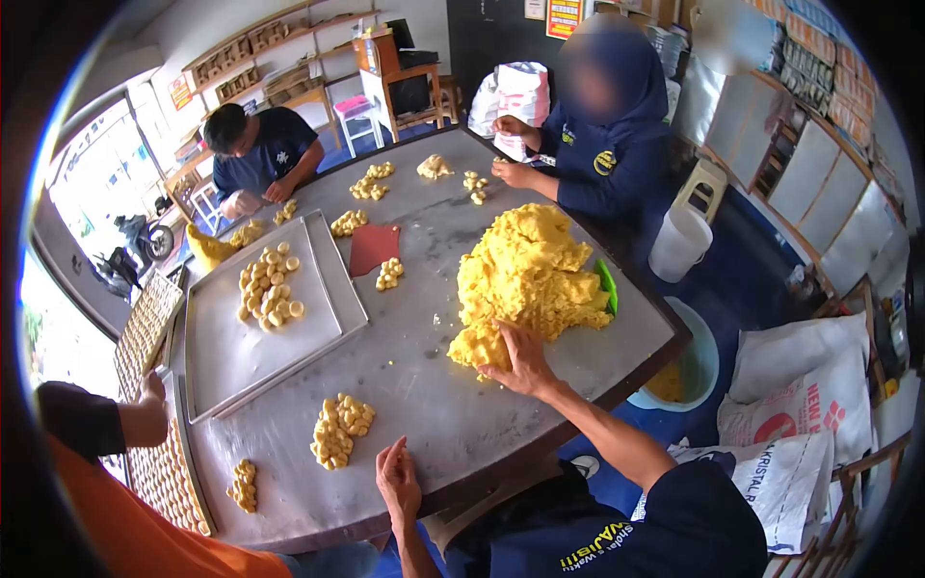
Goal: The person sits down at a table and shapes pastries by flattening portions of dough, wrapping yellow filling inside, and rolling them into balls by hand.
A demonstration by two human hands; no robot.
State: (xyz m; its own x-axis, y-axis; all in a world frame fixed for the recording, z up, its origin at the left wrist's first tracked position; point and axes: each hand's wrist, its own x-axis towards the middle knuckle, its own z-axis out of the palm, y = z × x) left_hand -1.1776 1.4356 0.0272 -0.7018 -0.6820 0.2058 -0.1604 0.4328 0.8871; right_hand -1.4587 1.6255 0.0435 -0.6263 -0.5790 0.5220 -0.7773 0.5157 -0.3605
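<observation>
A large crumbly mound of yellow dough [525, 275] sits on the right side of the metal table. My right hand [525, 364] grips its near lower edge, with thumb and fingers set apart around a lobe of dough. Lower down, over the table's front edge, my left hand [397, 479] has its fingers loosely stretched and slightly bent, with nothing visible in it. Just left of that hand lies a heap of small dough pieces [341, 430]. Behind the mound, a green scraper or dish [606, 287] shows in part.
A metal tray [207, 361] holds round dough pieces. Small dough clusters and a red sheet [374, 249] lie across the metal table [424, 356]. Two co-workers sit at the far side; an orange-clad person stands left. A blue tub [711, 352] and sacks [800, 385] are at right.
</observation>
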